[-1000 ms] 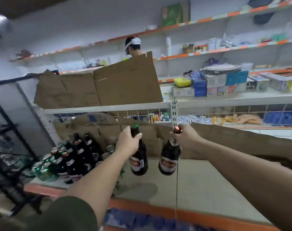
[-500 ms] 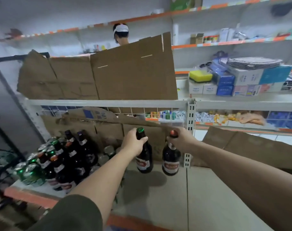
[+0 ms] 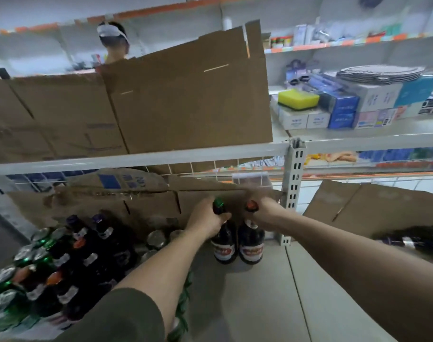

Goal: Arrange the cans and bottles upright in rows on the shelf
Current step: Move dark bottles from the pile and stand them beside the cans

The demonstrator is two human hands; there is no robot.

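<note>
Bottles [image 3: 223, 246] have come down onto the shelf [image 3: 260, 299], fingers [image 3: 260, 210] round necks

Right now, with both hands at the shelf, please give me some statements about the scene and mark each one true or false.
1. The left hand grips the green-capped bottle by its neck. True.
2. The right hand holds a can. False: it holds the red-capped bottle.
3. The two held bottles are upright, side by side. True.
4. The sponge lies on the bottles' shelf. False: it sits on boxes on the shelf above.
5. The cluster of cans and bottles stands right of the held pair. False: it stands to their left.
</note>
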